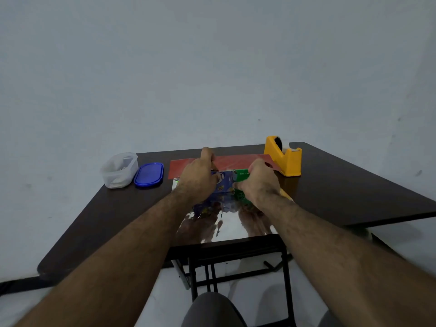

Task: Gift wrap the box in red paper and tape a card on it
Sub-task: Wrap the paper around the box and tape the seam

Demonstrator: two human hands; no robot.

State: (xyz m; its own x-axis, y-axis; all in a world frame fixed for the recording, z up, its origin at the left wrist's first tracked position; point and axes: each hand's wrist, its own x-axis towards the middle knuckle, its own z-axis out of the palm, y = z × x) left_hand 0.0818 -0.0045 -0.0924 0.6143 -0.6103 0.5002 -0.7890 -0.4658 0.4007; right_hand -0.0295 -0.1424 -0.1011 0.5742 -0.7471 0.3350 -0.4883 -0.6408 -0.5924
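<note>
Box (227, 182), blue and green print, at mid desk (342, 190), on shiny paper (236, 228) reaching to the near edge. Red side of that paper (226, 162) turned up just behind the box. Left hand (197, 179) over the box's left end, fingers curled, grip closed on the paper edge and box, though exact hold hard to tell. Right hand (258, 181) clamped on the box's right end, thumb across the green part. Yellow tape dispenser (283, 156) just right of the red sheet, touching its corner. Clear tub (119, 171) and blue lid (149, 174) side by side, well left. White card (175, 182), maybe, peeking beside the left wrist.
</note>
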